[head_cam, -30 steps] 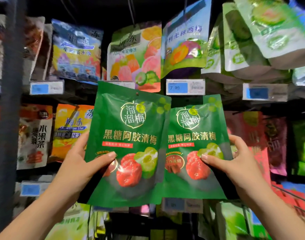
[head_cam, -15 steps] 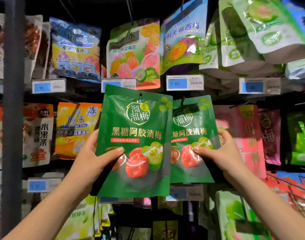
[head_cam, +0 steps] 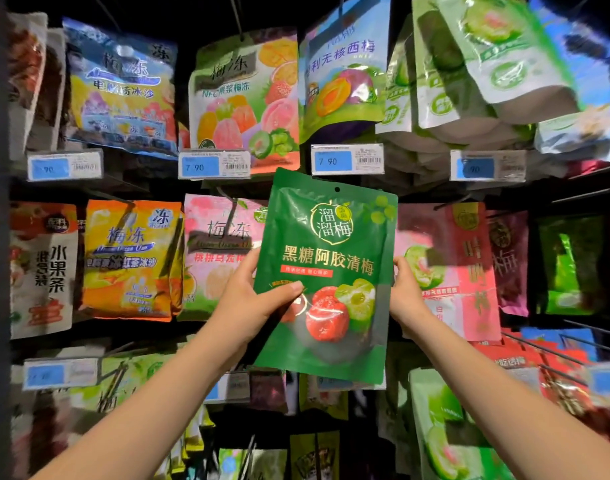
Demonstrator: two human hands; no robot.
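At centre, left hand (head_cam: pixel 251 299) raised (gripping pouch (head_cam: pixel 331 237))

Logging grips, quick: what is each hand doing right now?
Left hand: grips the green plum pouch.
Right hand: fingers hidden behind that pouch; cannot tell.

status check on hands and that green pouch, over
Left hand grips green pouch, thumb on front. Right hand holds its right edge. Hanging packs close behind, nothing blocking.
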